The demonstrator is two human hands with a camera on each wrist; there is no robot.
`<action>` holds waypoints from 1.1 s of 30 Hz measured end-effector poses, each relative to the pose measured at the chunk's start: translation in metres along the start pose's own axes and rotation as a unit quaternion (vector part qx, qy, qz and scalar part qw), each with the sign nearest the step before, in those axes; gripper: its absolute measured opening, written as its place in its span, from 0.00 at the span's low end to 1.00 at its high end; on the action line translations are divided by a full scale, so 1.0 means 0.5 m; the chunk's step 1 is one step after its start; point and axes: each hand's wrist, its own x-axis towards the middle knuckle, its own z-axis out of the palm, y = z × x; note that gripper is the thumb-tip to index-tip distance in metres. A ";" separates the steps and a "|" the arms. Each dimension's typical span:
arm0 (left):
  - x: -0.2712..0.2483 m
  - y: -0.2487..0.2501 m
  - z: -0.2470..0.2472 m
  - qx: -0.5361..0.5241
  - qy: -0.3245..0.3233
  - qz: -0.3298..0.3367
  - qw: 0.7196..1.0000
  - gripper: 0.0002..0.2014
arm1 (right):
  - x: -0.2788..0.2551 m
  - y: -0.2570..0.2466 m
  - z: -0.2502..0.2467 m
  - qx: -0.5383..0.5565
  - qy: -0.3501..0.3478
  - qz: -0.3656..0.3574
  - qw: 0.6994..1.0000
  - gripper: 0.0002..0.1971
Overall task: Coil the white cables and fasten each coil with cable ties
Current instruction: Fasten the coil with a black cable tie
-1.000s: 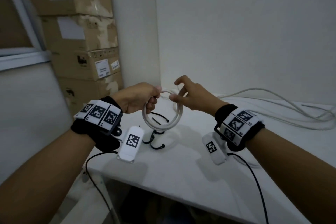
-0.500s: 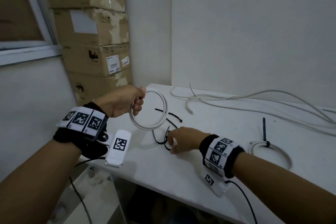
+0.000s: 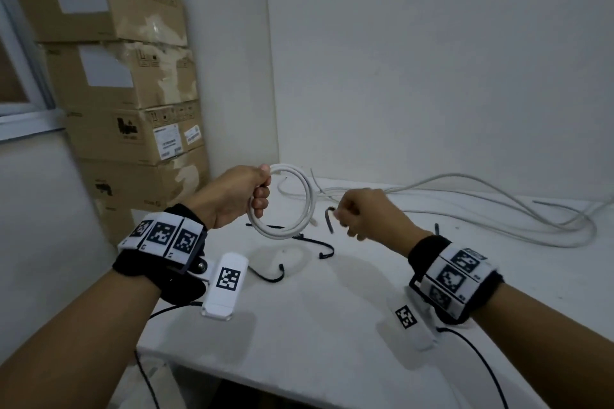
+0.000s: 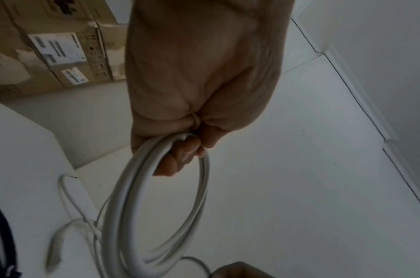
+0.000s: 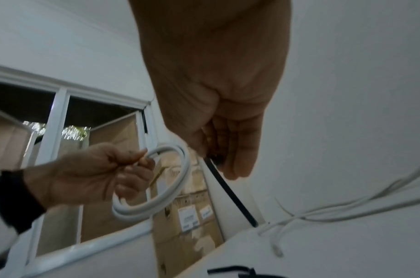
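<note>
My left hand [image 3: 252,196] grips a coil of white cable [image 3: 300,224] at its upper left and holds it upright above the white table [image 3: 332,325]. The same coil [image 4: 154,206] fills the left wrist view, hanging from my curled fingers [image 4: 180,159]. Just right of the coil, my right hand [image 3: 352,214] pinches a black cable tie [image 3: 329,219]. In the right wrist view the tie [image 5: 230,191] sticks out from my fingers toward the coil [image 5: 166,180]. More black ties [image 3: 312,242] lie on the table under the coil.
Long loose white cables [image 3: 498,209] sprawl over the back right of the table. A stack of cardboard boxes [image 3: 126,103] stands at the left against the wall. A window frame [image 5: 61,112] shows in the right wrist view. The table's front edge is near my forearms.
My right hand went from the coil down to the ties on the table, picked up a black tie and lifted it beside the coil. The left hand kept its grip on the coil.
</note>
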 end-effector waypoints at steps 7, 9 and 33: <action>0.057 0.044 0.125 -0.029 -0.006 0.034 0.999 0.17 | -0.079 0.059 -0.120 0.281 0.322 0.034 0.904 0.08; 0.075 0.053 0.161 -0.026 -0.012 0.036 0.999 0.18 | -0.098 0.072 -0.150 0.385 0.367 0.047 0.846 0.08; 0.138 0.059 0.427 0.106 -0.067 0.111 0.986 0.19 | -0.115 0.167 -0.110 0.793 0.210 0.260 0.510 0.11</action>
